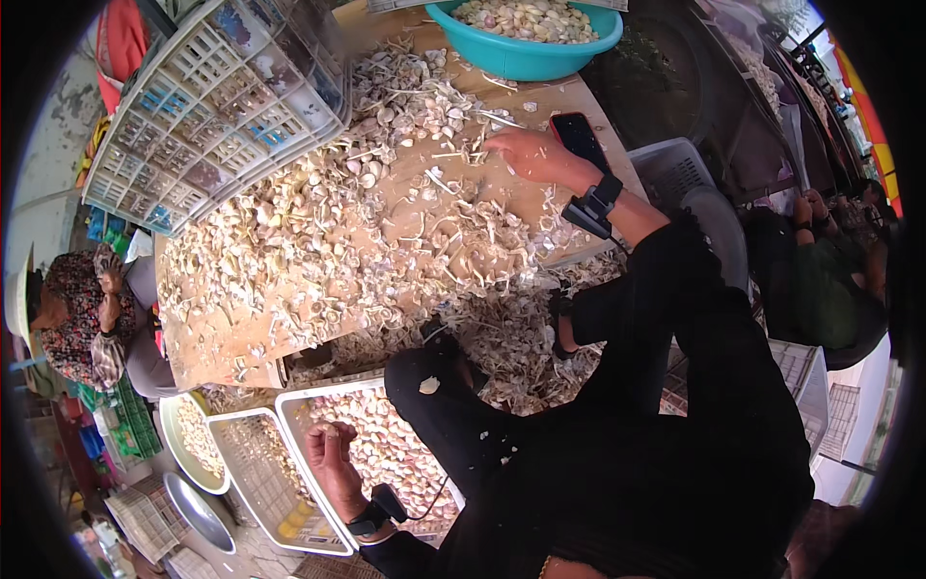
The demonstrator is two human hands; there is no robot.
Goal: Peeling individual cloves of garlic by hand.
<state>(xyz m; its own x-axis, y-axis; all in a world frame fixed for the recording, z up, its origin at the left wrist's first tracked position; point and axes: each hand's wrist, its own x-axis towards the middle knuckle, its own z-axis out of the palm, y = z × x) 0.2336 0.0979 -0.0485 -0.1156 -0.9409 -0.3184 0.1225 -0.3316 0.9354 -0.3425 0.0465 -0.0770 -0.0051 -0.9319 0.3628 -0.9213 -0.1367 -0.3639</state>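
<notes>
My left hand [333, 463] is over the edge of a white plastic crate [283, 405] full of garlic cloves [394, 441]. Its fingers are curled in with the thumb near them; whether a clove is between them cannot be made out. Across the wooden table [405, 195], my right hand [535, 155] reaches in low, fingertips down beside dry garlic stalks and skins [470, 148]. The fingertips are partly hidden, so a grip is unclear. Loose cloves and papery husks [289, 217] form a long heap along the table's far side.
A grey plastic crate [231, 108] is tilted over the heap. A turquoise basin [528, 54] holds peeled cloves. A phone [581, 141] lies by my right wrist. Another crate [268, 470] and a pale basin [170, 427] stand left. People sit at left [87, 318] and right [825, 282].
</notes>
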